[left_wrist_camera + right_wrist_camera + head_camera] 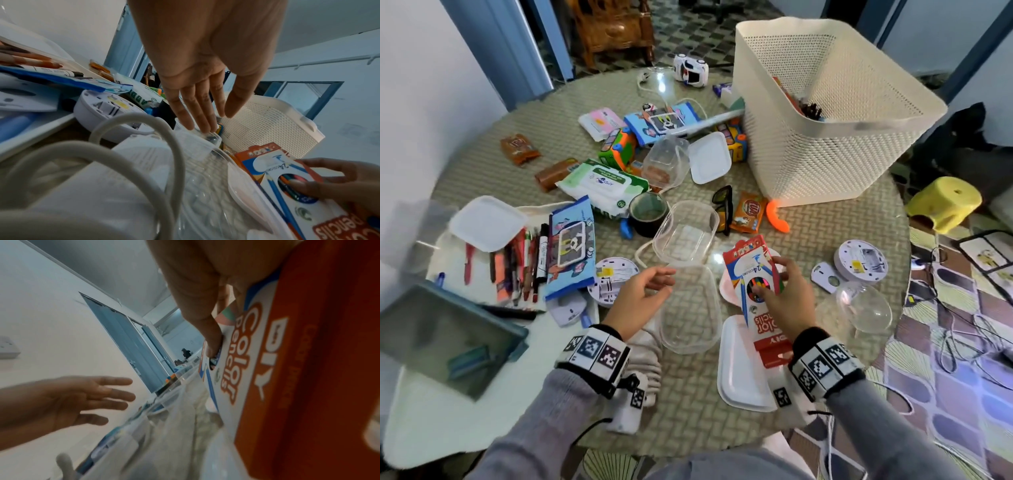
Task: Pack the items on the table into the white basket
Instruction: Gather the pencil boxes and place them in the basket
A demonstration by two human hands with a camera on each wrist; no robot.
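Note:
My right hand (777,291) grips a red and white box of colour pencils (751,263) near the table's front, thumb on its face and fingers round the edge; the box (287,353) fills the right wrist view, and it (287,186) lies low at the right in the left wrist view. My left hand (643,291) hovers open, fingers straight, over a clear plastic container (691,308). The left hand (205,97) holds nothing. The white mesh basket (825,113) stands at the back right of the round table with a few items inside.
Scattered on the table are wet wipes (602,183), blue pencil cases (571,246), pens (524,263), toy cars (690,70), white lids (743,370), clear tubs (685,233), snack packets (748,212), sunglasses (724,209) and round white devices (859,260). A yellow stool (945,202) stands on the floor.

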